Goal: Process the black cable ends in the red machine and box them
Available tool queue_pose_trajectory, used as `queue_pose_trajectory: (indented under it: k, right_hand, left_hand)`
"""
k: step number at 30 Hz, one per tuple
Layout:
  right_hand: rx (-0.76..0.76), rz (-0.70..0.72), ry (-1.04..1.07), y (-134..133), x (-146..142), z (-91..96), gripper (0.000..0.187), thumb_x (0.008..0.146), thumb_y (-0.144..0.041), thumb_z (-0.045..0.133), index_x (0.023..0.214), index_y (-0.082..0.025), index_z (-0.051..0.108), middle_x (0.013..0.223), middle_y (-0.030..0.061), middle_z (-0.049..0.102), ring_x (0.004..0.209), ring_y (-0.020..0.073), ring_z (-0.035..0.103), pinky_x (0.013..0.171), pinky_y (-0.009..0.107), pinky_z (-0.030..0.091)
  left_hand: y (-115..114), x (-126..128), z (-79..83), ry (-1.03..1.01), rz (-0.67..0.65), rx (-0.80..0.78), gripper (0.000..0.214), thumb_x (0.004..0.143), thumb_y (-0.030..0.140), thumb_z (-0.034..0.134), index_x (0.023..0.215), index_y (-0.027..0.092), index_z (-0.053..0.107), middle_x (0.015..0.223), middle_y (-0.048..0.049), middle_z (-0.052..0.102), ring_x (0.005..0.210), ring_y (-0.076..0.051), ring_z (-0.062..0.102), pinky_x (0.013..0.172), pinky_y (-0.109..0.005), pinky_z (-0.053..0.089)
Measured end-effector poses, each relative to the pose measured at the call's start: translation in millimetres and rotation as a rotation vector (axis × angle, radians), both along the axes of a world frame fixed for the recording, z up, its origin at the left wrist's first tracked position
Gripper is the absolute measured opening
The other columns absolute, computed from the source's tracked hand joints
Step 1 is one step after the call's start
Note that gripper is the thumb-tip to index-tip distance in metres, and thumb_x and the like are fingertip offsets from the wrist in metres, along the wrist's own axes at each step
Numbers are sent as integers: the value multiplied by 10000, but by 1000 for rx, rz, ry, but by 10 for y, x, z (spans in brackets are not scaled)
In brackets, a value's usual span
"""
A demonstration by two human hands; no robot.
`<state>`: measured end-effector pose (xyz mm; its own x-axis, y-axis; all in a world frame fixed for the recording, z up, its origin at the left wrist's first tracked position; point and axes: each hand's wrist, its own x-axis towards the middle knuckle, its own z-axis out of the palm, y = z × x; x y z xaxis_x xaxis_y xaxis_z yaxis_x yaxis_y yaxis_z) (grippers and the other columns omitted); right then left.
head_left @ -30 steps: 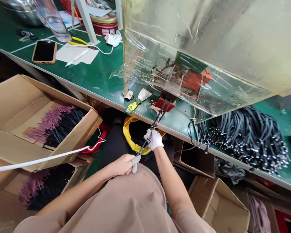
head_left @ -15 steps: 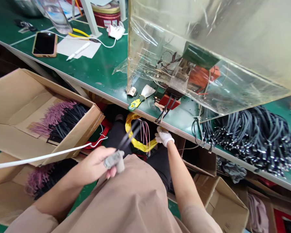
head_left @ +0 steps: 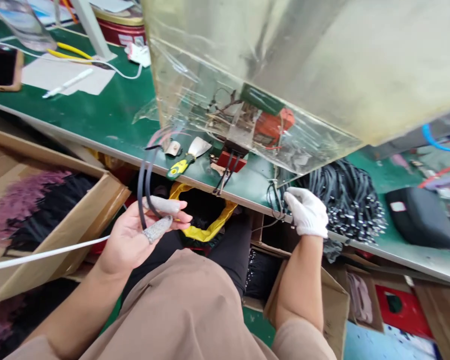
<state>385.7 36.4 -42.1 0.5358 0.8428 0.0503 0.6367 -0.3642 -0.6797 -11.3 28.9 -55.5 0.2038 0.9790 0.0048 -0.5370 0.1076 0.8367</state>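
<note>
My left hand [head_left: 142, 232], with grey covers on its thumb and forefinger, pinches two black cables [head_left: 145, 180] that curve up toward the bench edge, their pink wire ends blurred near the clear cover. My right hand [head_left: 305, 212] wears a white glove and rests at the bench edge, touching the near side of a big heap of black cables [head_left: 345, 200]. Its fingers are curled; I cannot see anything held in them. Two more black cables [head_left: 225, 175] hang from a red fixture [head_left: 230, 161] under the clear plastic hood [head_left: 247, 90].
A cardboard box [head_left: 78, 220] with pink-tipped black cables stands at the left, crossed by a white cord [head_left: 41, 254]. A green-handled scraper [head_left: 187, 157] lies on the green bench [head_left: 97, 115]. A yellow-rimmed bag [head_left: 206, 220] sits below. More boxes [head_left: 333, 300] stand at the right.
My left hand pulled the two cables out of the fixture and lifted them up to the left. My right hand let go and moved right to the cable heap. The view swung right.
</note>
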Motion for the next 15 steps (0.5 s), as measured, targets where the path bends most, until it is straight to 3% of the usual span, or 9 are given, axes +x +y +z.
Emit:
queue_pose_trajectory:
  k: [2, 6, 10, 15]
  right_hand:
    - [29, -99, -301, 104, 295, 55, 367, 830, -470, 683, 1086, -223, 773, 951, 68, 756, 902, 243, 680, 877, 397, 537]
    - [-122, -127, -629, 518, 612, -50, 410, 896, -491, 575, 1156, -238, 766, 1292, 117, 662, 1177, 297, 582, 1030, 449, 447]
    - [-249, -214, -741, 958, 477, -173, 521, 928, -570, 514, 1241, -212, 727, 1479, 169, 472, 1208, 358, 507, 981, 500, 450]
    - [-352, -225, -667, 1177, 234, -81, 755, 863, -537, 634, 1482, -126, 500, 1410, 228, 491, 1260, 369, 476, 1045, 530, 416]
  left_hand:
    - [33, 63, -49, 18, -20, -21, 307, 787, 218, 848, 1088, 206, 789, 1149, -95, 785, 859, -249, 786, 742, -336, 687]
    - [85, 193, -6, 41, -29, -40, 334, 725, 238, 896, 1046, 215, 808, 1144, -111, 785, 781, -238, 772, 539, -244, 634]
    - [136, 296, 96, 37, -13, -33, 341, 632, 285, 956, 947, 225, 839, 946, -106, 817, 549, -141, 676, 419, -177, 509]
    - [185, 321, 82, 47, 56, -44, 288, 594, 307, 978, 842, 246, 846, 717, -57, 777, 524, -87, 611, 491, -149, 501]
